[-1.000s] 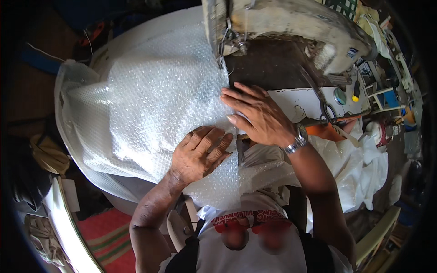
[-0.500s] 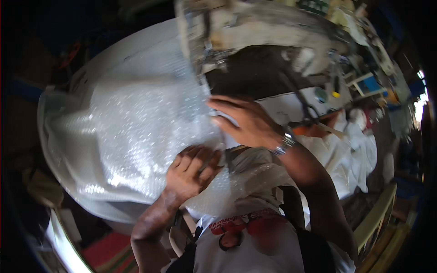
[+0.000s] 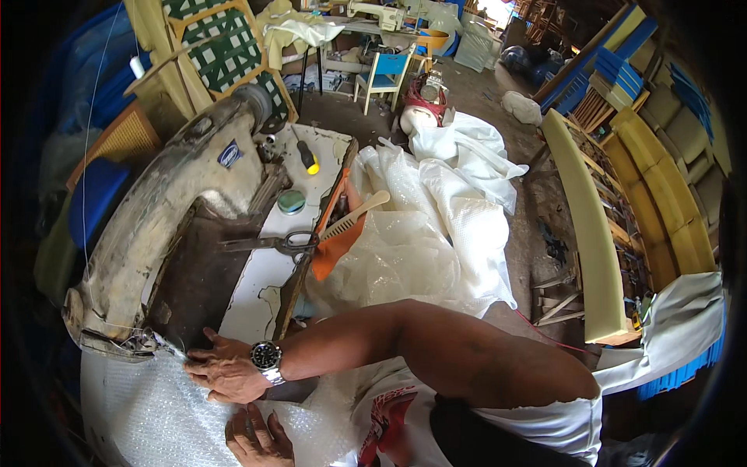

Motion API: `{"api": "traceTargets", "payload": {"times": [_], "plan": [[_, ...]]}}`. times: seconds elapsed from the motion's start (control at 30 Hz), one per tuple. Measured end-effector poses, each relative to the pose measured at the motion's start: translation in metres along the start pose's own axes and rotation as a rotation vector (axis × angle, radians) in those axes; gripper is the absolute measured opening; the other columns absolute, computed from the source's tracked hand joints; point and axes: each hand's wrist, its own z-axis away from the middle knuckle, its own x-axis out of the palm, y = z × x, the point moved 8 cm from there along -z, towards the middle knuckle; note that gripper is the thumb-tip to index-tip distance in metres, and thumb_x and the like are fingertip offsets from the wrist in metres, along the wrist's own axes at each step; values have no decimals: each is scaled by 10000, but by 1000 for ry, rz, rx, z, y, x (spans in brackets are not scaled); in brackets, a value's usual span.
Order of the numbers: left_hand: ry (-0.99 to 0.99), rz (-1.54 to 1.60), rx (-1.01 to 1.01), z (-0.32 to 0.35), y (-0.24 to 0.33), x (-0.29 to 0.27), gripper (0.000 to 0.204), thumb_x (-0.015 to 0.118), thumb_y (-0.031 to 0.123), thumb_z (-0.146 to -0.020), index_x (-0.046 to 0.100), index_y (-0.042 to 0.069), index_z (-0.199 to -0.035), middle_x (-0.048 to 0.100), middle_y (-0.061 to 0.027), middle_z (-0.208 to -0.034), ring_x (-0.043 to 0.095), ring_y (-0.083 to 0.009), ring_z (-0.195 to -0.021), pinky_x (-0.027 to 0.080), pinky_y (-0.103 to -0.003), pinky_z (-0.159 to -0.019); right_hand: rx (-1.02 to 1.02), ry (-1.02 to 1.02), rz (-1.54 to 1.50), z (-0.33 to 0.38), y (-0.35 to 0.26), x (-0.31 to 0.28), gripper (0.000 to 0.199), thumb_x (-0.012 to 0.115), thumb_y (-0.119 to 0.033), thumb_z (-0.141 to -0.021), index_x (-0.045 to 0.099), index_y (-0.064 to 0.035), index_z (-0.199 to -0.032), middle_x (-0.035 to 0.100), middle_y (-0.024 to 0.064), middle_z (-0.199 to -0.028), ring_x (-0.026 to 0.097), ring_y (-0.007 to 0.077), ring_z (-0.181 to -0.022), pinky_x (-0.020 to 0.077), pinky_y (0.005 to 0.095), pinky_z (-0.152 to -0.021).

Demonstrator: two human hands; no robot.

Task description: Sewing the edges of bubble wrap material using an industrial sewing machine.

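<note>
A sheet of clear bubble wrap [image 3: 156, 412] lies under the head of a large, worn sewing machine [image 3: 175, 179]. My right hand [image 3: 232, 372], wearing a metal watch [image 3: 265, 356], rests on the sheet close to the needle area, its thumb apart and its fingers stretched toward the needle. Nearer to me, my left hand [image 3: 258, 440] presses on the bubble wrap with slightly bent, spread fingers. The fingertips of both hands are partly hidden. Black-handled scissors [image 3: 292, 244] lie on the white machine table [image 3: 247, 292], apart from my hands.
A yellow-handled screwdriver [image 3: 306, 158], a small round tin [image 3: 291, 202] and a pale comb-like brush [image 3: 354, 215] lie around the table's right side. White bubble wrap [image 3: 459, 210] heaps beyond it. A padded yellow frame [image 3: 589, 241] stands at right, a blue chair [image 3: 387, 74] farther back.
My view has swung right and upward, bringing the whole machine and room into sight. Both hands stay on the bubble wrap; the left hand's fingers look less curled.
</note>
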Motion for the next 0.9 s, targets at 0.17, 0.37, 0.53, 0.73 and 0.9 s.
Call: {"api": "traceTargets", "payload": {"times": [0.17, 0.37, 0.53, 0.73, 0.9], "plan": [[15, -16, 10, 9, -2, 0, 240, 720, 203, -941, 688, 56, -1128, 644, -145, -1155, 658, -333, -1049, 581, -444, -832, -142, -20, -159, 49, -35, -49, 498, 482, -392, -1025, 586, 26, -1275, 507, 161, -1386, 459, 281, -1337, 173, 685, -1189], [-1, -36, 15, 7, -3, -1, 249, 702, 227, -964, 661, 54, -1139, 622, -160, -1172, 648, -331, -1027, 576, -439, -817, -166, 73, -76, 67, -49, -50, 416, 499, -346, -1021, 628, -4, -1221, 525, 121, -1366, 458, 263, -1333, 154, 656, -1186], [-16, -20, 19, 11, -1, 3, 278, 668, 236, -987, 644, 44, -1187, 613, -162, -1198, 641, -332, -1040, 569, -443, -840, -118, 125, -151, 81, -45, -48, 491, 434, -344, -1040, 556, -11, -1379, 470, 104, -1514, 361, 265, -1472, 3, 650, -1238], [-23, -34, 32, 14, -2, 0, 282, 630, 195, -999, 639, 20, -1219, 643, -155, -1229, 647, -332, -1069, 565, -458, -892, -199, 108, -133, 103, -54, -40, 595, 455, -413, -1027, 512, 16, -1435, 462, 137, -1553, 377, 313, -1482, 79, 618, -1254], [-41, 33, -22, 10, -2, -5, 313, 694, 197, -967, 655, 46, -1239, 627, -139, -1245, 633, -300, -1060, 566, -431, -883, -154, 223, -25, 111, -60, -18, 572, 493, -376, -1001, 519, -8, -1438, 473, 122, -1546, 359, 292, -1498, 87, 640, -1247]]}}
